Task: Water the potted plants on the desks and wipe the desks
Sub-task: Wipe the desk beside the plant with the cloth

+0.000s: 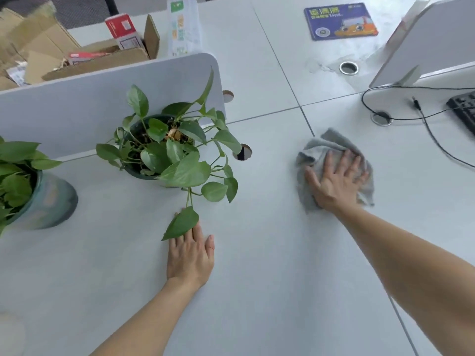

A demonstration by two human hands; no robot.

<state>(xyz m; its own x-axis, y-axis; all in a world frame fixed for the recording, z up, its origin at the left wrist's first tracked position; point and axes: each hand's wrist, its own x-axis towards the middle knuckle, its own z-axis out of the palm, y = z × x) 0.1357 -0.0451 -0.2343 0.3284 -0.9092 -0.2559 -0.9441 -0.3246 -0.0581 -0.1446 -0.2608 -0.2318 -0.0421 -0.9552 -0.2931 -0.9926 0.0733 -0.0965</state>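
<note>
My right hand (336, 179) lies flat with spread fingers on a crumpled grey cloth (312, 151), pressing it onto the white desk (257, 253). My left hand (190, 255) rests flat on the desk in front of a green-leaved potted plant (167, 147) in a dark pot; one trailing leaf covers its fingertips. A second potted plant (48, 199) in a blue-green glazed pot stands at the left edge.
A grey partition (77, 104) runs behind the plants, with cardboard boxes (51, 47) beyond it. Cable holes (243, 152) pierce the desk. A black keyboard (465, 111) and cables (434, 134) lie at the right, a blue mouse pad (339, 20) at the back.
</note>
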